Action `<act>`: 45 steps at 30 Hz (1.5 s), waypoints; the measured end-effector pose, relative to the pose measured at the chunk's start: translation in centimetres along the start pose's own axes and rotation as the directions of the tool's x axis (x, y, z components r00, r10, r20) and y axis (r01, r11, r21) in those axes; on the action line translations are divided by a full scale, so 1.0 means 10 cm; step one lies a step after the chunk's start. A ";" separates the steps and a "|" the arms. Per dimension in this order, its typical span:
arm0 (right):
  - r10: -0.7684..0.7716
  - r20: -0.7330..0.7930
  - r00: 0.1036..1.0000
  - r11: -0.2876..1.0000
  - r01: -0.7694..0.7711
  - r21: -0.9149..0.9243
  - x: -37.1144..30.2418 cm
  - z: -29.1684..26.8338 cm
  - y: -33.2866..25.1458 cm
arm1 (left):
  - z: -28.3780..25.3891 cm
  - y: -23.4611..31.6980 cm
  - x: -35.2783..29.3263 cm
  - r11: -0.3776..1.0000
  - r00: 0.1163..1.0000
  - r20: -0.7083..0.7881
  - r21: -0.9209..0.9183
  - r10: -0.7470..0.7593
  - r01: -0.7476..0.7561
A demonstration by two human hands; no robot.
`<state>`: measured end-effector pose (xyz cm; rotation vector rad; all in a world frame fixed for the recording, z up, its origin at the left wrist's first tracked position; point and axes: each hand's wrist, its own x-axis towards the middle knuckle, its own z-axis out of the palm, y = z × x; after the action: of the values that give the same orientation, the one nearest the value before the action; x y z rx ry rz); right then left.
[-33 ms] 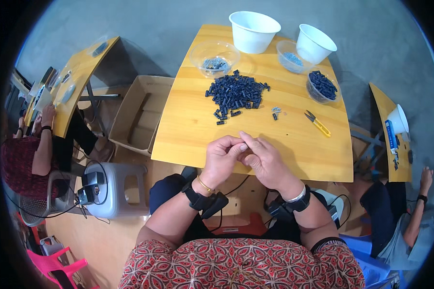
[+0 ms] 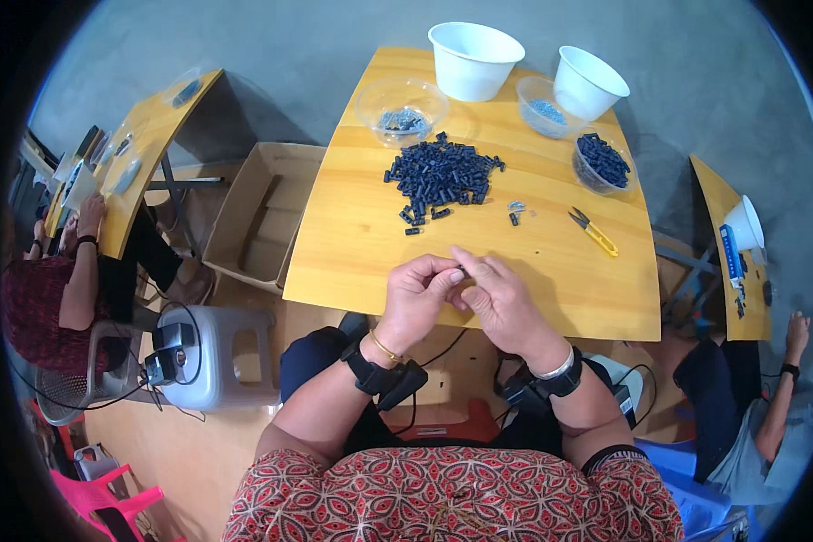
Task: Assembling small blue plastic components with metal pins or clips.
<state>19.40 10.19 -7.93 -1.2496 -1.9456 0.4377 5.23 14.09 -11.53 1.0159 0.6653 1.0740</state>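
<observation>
My left hand (image 2: 418,296) and my right hand (image 2: 504,305) meet above the near edge of the wooden table (image 2: 334,262). Their fingertips pinch together around a small dark piece (image 2: 464,271), mostly hidden by the fingers. Beyond them lies a heap of short dark blue plastic tubes (image 2: 443,172). A few silvery metal bits (image 2: 516,206) rest with one loose tube (image 2: 514,219) right of the heap. Farther right are yellow-handled thread snips (image 2: 596,235), blades pointing away from me.
Clear bowls hold small metal parts (image 2: 402,121), bluish bits (image 2: 546,112) and more dark tubes (image 2: 602,161). Two white tubs (image 2: 475,63) (image 2: 589,86) stand at the back. An open cardboard box (image 2: 260,221) sits left of the table. Other people work at tables either side.
My fingers have shifted slightly, and a bit of the dark piece now shows between them. The things on the table look the same.
</observation>
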 end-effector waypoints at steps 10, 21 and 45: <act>0.185 -0.138 0.973 0.912 -0.222 -0.345 0.27 -0.52 0.58 | -0.03 0.00 -0.04 0.989 0.987 0.077 0.037 0.142 -0.145; 0.202 0.000 0.979 0.865 -0.178 -0.470 0.39 -0.41 0.74 | -0.07 0.05 -0.05 0.997 0.994 0.081 0.033 0.072 -0.075; 0.057 0.012 0.998 0.943 -0.050 -0.329 0.45 -0.27 0.63 | -0.12 0.02 0.00 0.988 0.995 0.104 -0.152 0.003 0.013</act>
<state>24.32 16.72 -8.36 -1.5145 -2.0654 0.1544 4.09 14.49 -11.82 0.9309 0.4936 1.0438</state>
